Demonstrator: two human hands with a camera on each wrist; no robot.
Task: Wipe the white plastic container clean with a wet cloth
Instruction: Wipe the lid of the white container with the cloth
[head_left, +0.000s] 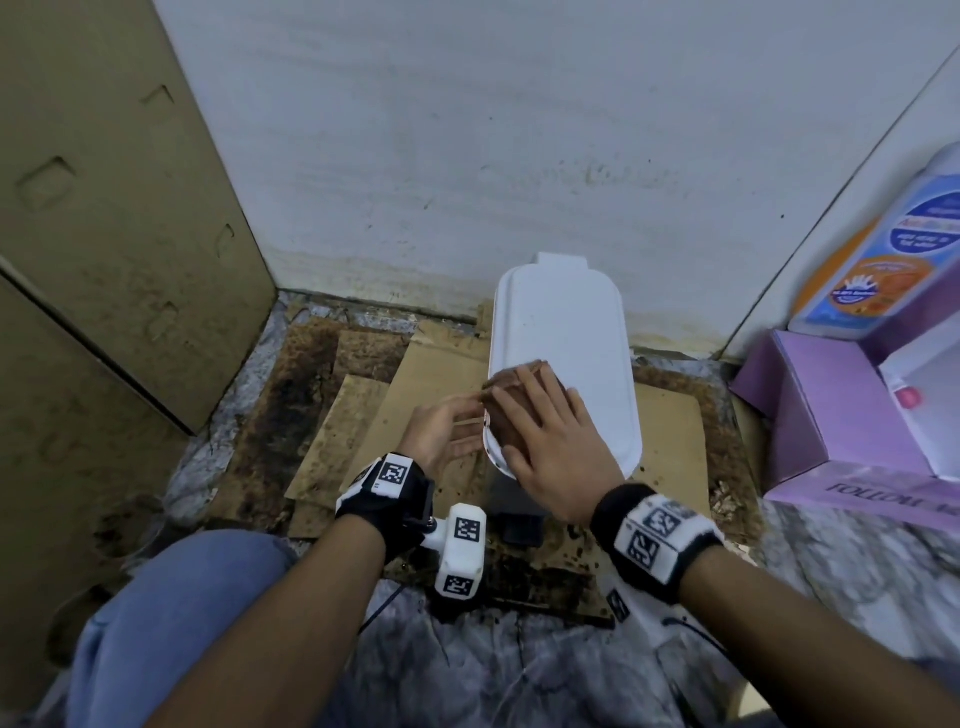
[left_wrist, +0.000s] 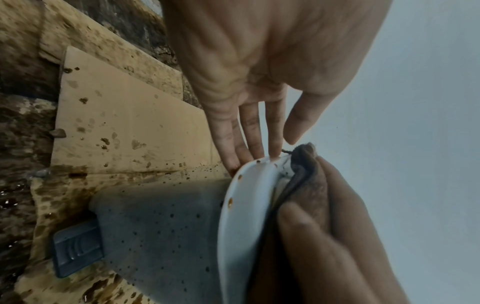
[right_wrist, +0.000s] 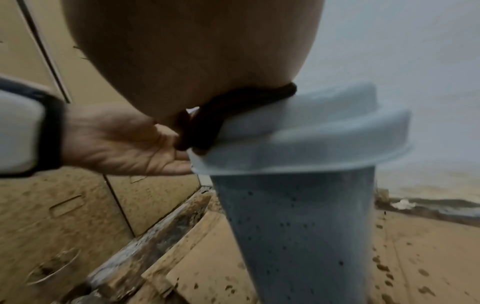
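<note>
The white plastic container (head_left: 566, 332) stands on stained cardboard, lid on, with brown spots on its side (left_wrist: 161, 226) and rim. A folded brown cloth (head_left: 519, 402) lies on the near left part of the lid. My right hand (head_left: 550, 447) presses flat on the cloth with straight fingers; in the right wrist view the palm covers the cloth (right_wrist: 233, 111). My left hand (head_left: 447, 428) is beside the container's left edge, fingers straight, fingertips (left_wrist: 275, 148) touching the lid rim (left_wrist: 233, 197).
Stained cardboard sheets (head_left: 405, 395) cover the wet, dirty floor. A tall cardboard panel (head_left: 104, 234) stands on the left, a white wall (head_left: 519, 130) behind. Purple boxes (head_left: 831, 415) and a bottle (head_left: 893, 260) sit on the right. My knee in blue jeans (head_left: 171, 613) is near left.
</note>
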